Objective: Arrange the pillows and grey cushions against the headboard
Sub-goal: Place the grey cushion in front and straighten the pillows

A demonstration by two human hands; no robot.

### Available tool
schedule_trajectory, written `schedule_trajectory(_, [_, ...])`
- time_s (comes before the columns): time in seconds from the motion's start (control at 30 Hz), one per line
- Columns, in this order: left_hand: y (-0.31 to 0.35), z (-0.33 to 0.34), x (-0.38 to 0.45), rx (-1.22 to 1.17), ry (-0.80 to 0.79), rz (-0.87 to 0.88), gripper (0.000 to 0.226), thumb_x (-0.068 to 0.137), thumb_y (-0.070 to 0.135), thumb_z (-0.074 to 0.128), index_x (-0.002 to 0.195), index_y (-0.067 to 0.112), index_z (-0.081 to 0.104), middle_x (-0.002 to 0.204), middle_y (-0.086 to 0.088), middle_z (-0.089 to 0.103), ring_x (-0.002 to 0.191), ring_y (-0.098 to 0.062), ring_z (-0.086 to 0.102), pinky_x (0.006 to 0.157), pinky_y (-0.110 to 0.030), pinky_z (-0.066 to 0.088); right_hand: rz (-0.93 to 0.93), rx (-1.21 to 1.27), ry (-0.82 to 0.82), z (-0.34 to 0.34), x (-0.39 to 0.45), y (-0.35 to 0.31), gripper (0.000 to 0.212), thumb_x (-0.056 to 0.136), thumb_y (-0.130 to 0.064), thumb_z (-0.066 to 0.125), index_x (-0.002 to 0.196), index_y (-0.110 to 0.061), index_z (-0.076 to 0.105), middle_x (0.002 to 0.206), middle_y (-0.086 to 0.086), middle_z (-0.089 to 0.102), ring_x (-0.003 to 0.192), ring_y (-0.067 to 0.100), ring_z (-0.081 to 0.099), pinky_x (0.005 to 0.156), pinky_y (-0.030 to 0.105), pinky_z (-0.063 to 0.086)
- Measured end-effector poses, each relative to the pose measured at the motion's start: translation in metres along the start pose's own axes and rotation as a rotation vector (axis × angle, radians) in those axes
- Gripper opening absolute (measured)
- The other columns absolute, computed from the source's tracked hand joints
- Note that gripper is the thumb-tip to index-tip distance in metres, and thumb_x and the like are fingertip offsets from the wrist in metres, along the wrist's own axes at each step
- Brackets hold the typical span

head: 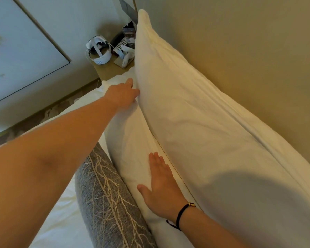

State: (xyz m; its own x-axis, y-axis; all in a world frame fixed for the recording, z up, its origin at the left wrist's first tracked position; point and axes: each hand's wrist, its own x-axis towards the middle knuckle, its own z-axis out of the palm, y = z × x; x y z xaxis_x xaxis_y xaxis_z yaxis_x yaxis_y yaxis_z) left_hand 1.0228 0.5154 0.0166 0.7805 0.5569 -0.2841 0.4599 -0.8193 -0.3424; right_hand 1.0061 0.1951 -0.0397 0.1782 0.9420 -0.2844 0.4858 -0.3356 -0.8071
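A large white pillow leans upright against the beige headboard. In front of it a second white pillow stands on the bed. My left hand reaches to that pillow's far end, fingers tucked between the two pillows and pinching the fabric. My right hand, with a black cord at the wrist, lies flat and open on the front pillow's near part. A grey cushion with a pale branch pattern leans against the front pillow, below my left forearm.
A bedside table beyond the pillows carries a white headset, a phone and small items. A large framed picture hangs on the left wall. White bedding covers the mattress at the lower left.
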Motion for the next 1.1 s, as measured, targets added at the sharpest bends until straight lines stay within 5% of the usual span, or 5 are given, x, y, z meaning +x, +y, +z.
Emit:
schedule_trajectory(0.27, [0.018, 0.05, -0.016, -0.186, -0.141, -0.459, 0.065, 0.097, 0.049, 0.041, 0.154, 0.025, 0.02, 0.165, -0.01, -0.001, 0.151, -0.032, -0.005, 0.115, -0.061, -0.007, 0.068, -0.05, -0.062, -0.005, -0.008, 0.007, 0.088, 0.095, -0.056, 0.042, 0.153, -0.019, -0.012, 0.161, -0.006, -0.017, 0.146, 0.008, -0.016, 0.117, 0.025, -0.007])
schedule_trajectory(0.43, [-0.001, 0.038, -0.034, -0.559, -0.058, -0.701, 0.091, 0.091, 0.055, 0.053, 0.156, 0.014, 0.005, 0.164, -0.011, -0.005, 0.15, -0.034, 0.004, 0.114, -0.053, 0.026, 0.052, -0.078, -0.01, -0.005, -0.025, 0.005, 0.075, 0.099, -0.053, 0.035, 0.155, -0.019, -0.002, 0.163, -0.005, -0.007, 0.147, 0.008, -0.007, 0.112, 0.018, -0.007])
schedule_trajectory(0.63, [0.019, 0.028, -0.101, -0.599, 0.003, -0.775, 0.07, 0.088, 0.061, 0.051, 0.131, 0.006, 0.043, 0.124, -0.016, 0.054, 0.113, -0.036, 0.056, 0.09, -0.047, 0.046, -0.094, -0.402, 0.284, -0.035, -0.107, -0.01, 0.038, 0.085, -0.052, 0.059, 0.106, -0.02, 0.063, 0.101, 0.0, 0.062, 0.091, 0.023, 0.061, 0.076, 0.035, 0.053])
schedule_trajectory(0.87, [0.057, 0.021, -0.114, -0.681, -0.413, -0.54, 0.049, 0.087, 0.043, 0.051, 0.053, 0.01, 0.062, 0.052, -0.008, 0.066, 0.047, -0.022, 0.062, 0.056, -0.026, 0.048, 0.174, -0.593, 0.037, -0.02, -0.132, -0.001, 0.052, 0.082, -0.078, 0.035, 0.092, -0.027, 0.035, 0.093, -0.003, 0.054, 0.083, 0.022, 0.058, 0.056, 0.033, 0.028])
schedule_trajectory(1.1, [0.077, 0.007, -0.123, -0.954, -0.323, -0.655, 0.032, 0.09, 0.009, 0.051, 0.058, 0.01, 0.05, 0.062, -0.007, 0.052, 0.054, -0.019, 0.049, 0.055, -0.03, 0.044, 0.187, -0.658, -0.029, -0.018, -0.133, -0.001, 0.031, 0.102, -0.042, 0.029, 0.084, -0.025, 0.048, 0.092, 0.004, 0.065, 0.088, 0.031, 0.063, 0.061, 0.037, 0.027])
